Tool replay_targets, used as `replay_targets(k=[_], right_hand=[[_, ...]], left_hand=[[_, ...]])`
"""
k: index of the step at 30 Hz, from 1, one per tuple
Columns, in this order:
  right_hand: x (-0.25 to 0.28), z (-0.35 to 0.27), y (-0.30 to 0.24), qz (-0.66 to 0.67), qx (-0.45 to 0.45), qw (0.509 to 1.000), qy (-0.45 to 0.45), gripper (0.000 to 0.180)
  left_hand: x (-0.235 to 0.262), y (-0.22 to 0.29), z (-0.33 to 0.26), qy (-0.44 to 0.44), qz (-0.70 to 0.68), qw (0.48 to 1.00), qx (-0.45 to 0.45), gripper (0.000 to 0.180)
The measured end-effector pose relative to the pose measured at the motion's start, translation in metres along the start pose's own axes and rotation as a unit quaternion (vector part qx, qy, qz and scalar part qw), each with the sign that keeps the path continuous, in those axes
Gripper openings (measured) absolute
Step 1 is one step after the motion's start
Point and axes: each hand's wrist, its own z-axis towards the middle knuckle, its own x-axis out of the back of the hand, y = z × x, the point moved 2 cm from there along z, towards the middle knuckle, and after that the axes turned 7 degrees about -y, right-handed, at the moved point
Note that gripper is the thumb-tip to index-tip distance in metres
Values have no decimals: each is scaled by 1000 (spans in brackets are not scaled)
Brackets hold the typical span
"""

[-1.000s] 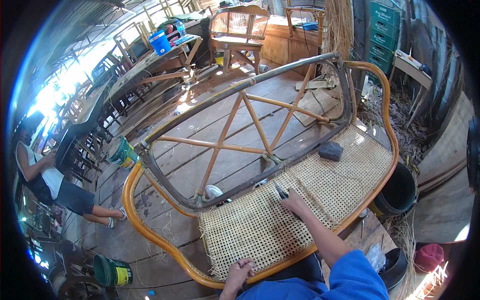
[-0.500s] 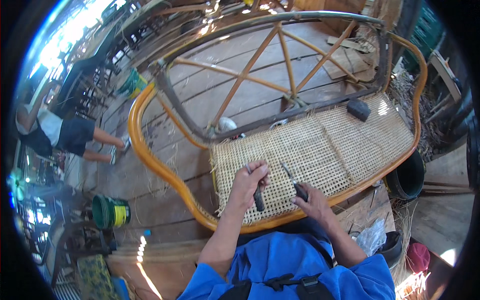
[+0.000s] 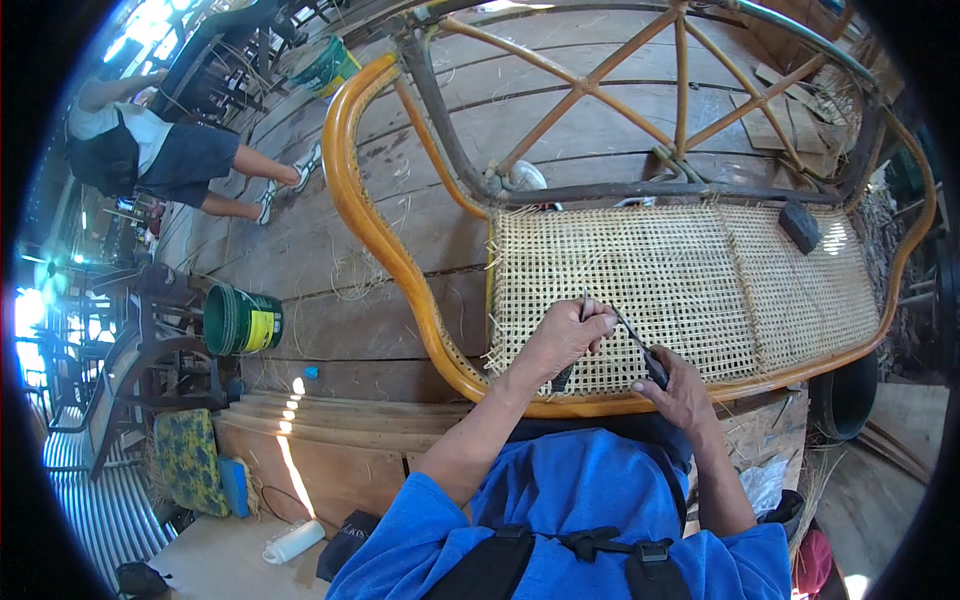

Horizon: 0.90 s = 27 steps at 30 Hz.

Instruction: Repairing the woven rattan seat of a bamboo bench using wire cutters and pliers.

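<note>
The middle of a dark tool is covered by the left hand. The grip of a pointed tool is partly hidden by the right hand; whether its tip meets the left fingers cannot be told. Near the woven seat's back left corner, a white object is partly blocked by the back frame.

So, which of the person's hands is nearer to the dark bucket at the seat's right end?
Right. The right hand is at the seat's front edge, left of the bucket. The left hand is farther left, above the woven seat.
</note>
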Motion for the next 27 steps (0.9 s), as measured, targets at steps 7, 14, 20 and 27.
replay_targets(k=[7,14,20,27], right_hand=[[-4,-12,7,-29,-98,995,-6,49],[2,-85,89,21,-175,964,197,45],[-22,-149,132,2,-333,909,252,44],[-29,-132,120,35,-291,926,239,44]], left_hand=[[2,-29,12,-56,30,997,32,18],[50,-36,36,99,-17,993,65,24],[173,0,94,260,79,957,-104,16],[238,-10,141,302,329,895,-1,12]])
